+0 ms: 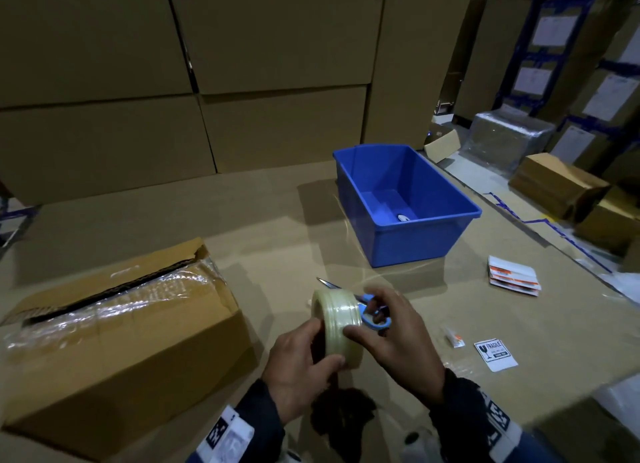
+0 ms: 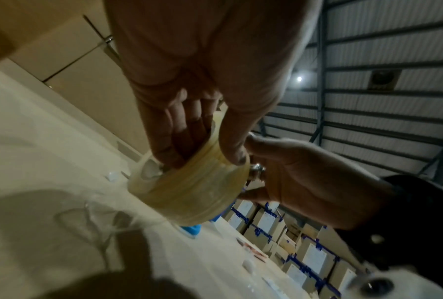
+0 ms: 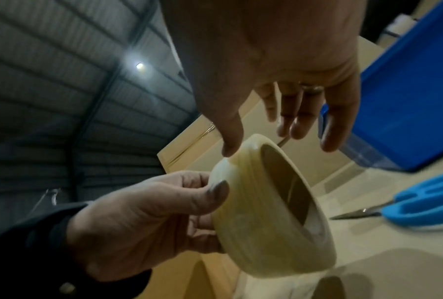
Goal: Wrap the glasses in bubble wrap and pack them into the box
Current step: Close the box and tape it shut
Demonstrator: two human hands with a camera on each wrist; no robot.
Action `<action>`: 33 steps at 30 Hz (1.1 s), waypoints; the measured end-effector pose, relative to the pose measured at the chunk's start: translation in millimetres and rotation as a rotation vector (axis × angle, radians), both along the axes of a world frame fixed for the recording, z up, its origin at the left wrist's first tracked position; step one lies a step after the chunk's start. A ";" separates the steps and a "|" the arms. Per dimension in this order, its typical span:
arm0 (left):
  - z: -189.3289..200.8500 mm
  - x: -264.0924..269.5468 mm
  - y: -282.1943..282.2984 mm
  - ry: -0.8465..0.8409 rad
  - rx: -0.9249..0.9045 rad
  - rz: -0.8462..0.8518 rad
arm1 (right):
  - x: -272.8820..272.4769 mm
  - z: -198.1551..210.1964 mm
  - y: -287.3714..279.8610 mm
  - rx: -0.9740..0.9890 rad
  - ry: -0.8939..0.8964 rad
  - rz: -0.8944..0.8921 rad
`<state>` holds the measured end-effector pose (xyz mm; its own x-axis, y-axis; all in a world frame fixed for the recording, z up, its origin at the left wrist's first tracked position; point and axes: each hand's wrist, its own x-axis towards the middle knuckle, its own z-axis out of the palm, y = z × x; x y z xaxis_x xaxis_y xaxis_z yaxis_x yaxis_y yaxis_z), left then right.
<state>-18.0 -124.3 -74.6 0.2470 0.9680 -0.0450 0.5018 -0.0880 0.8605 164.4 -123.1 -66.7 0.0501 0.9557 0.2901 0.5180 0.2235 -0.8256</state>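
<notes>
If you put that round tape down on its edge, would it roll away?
Probably, yes: the tape roll is a round ring, so on its edge it could roll across the flat table. Laid on its side it should stay put. It looks stiff, keeping its shape in the left hand.

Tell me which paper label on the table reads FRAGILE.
The single white label nearest the right hand; the stack of labels beyond it shows orange stripes.

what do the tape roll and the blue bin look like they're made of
Tape roll: probably clear plastic packing tape, yellowish and translucent, glossy layers, on what looks like a brown cardboard core. Blue bin: seemingly moulded hard plastic, smooth, uniform colour, slight sheen, rolled rim.
</notes>
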 end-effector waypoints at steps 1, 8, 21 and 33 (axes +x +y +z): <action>-2.8 1.5 0.2 0.011 -0.003 -0.017 | 1.9 -3.7 1.1 0.024 -0.082 0.032; -18.3 7.0 -1.1 0.054 0.040 -0.061 | 8.2 -11.6 3.4 -0.004 -0.210 0.090; -29.6 8.4 3.7 0.208 0.123 -0.170 | 2.2 1.0 4.4 0.036 -0.343 -0.043; -27.3 12.5 5.2 0.176 0.089 -0.163 | -4.1 30.1 7.5 0.017 -0.713 0.039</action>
